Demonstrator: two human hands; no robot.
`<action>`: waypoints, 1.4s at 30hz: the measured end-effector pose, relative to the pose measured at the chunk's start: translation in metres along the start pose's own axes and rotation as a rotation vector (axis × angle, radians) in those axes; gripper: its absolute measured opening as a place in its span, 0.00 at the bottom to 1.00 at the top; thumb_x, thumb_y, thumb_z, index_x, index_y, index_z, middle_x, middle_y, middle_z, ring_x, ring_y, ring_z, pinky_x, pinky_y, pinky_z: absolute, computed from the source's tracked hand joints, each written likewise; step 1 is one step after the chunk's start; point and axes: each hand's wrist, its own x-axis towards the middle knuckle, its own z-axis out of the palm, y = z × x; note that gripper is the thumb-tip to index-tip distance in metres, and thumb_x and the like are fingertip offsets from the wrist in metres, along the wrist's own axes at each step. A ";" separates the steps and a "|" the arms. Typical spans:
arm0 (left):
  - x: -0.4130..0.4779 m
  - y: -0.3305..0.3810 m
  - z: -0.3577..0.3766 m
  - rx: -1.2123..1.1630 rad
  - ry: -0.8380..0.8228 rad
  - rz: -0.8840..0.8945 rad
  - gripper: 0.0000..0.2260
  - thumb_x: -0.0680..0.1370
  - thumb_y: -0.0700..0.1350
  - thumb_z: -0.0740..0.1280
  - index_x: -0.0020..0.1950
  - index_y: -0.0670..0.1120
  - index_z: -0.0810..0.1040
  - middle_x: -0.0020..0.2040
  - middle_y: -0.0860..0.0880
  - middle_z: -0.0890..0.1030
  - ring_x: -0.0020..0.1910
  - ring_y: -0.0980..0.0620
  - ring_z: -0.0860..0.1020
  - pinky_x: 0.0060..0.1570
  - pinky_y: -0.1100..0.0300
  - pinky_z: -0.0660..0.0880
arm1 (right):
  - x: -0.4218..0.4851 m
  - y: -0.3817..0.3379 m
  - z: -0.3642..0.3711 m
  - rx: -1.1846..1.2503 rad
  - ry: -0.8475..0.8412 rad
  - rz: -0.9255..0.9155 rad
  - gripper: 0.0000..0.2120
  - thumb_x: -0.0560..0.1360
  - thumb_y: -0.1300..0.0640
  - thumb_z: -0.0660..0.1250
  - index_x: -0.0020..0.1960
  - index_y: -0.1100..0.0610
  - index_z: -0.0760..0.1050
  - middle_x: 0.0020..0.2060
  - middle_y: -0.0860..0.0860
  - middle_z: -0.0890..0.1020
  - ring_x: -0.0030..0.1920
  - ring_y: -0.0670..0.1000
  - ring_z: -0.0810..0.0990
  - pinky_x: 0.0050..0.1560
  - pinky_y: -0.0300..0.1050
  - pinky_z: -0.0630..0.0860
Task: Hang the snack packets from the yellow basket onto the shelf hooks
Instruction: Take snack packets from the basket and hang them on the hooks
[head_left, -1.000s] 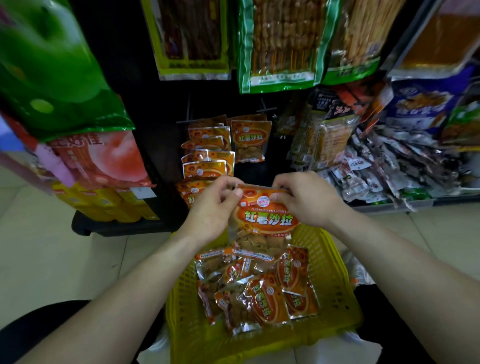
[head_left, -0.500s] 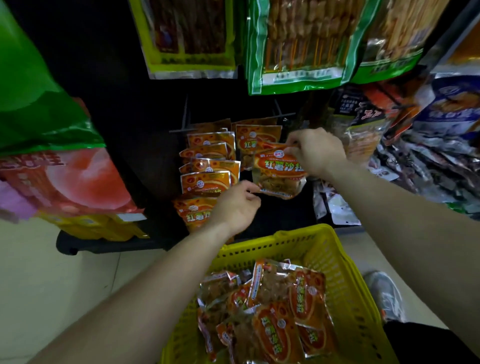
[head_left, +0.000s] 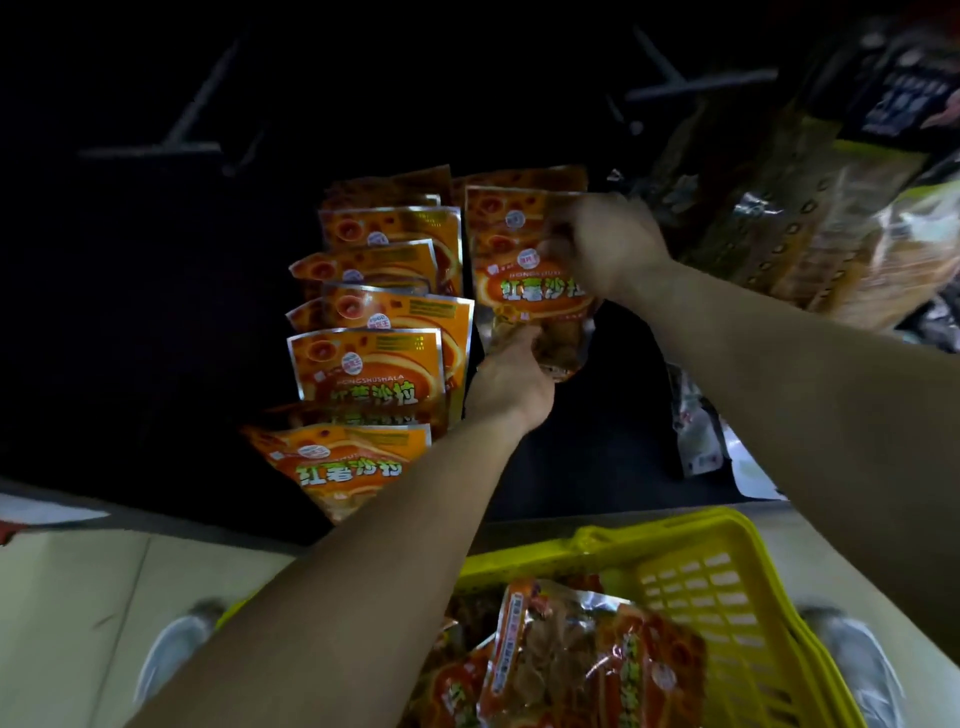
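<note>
Pinching an orange snack packet (head_left: 537, 291), the right hand (head_left: 605, 244) grips its top, the left hand (head_left: 511, 379) its bottom (yellow basket (head_left: 727, 582) below).

One yellow basket (head_left: 748, 613), two hands (head_left: 511, 384), two shoes (head_left: 176, 644)

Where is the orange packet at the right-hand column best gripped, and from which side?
Probably its flat top strip, pinched from the right as the right hand does: the orange packet is upright, thin on top, bulging lower down. The left hand holds its bottom from below.
</note>
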 end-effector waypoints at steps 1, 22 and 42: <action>0.006 -0.001 0.001 0.000 0.007 -0.001 0.23 0.82 0.44 0.59 0.76 0.59 0.63 0.72 0.49 0.73 0.68 0.43 0.74 0.66 0.47 0.72 | 0.006 0.000 0.002 -0.003 0.018 0.002 0.12 0.79 0.46 0.64 0.59 0.48 0.79 0.55 0.56 0.81 0.60 0.60 0.76 0.59 0.54 0.68; -0.005 0.022 -0.006 0.080 0.005 0.017 0.25 0.81 0.45 0.61 0.77 0.56 0.63 0.72 0.47 0.74 0.68 0.42 0.74 0.67 0.50 0.72 | -0.075 -0.004 -0.031 0.277 0.107 0.075 0.20 0.75 0.57 0.66 0.66 0.59 0.70 0.59 0.59 0.76 0.61 0.61 0.74 0.59 0.54 0.74; -0.244 -0.062 -0.005 0.314 -0.138 0.055 0.26 0.81 0.52 0.65 0.78 0.55 0.62 0.72 0.46 0.73 0.63 0.42 0.77 0.58 0.52 0.75 | -0.348 -0.030 0.009 0.214 -0.389 0.321 0.21 0.77 0.55 0.65 0.69 0.57 0.68 0.64 0.60 0.73 0.63 0.64 0.73 0.58 0.55 0.74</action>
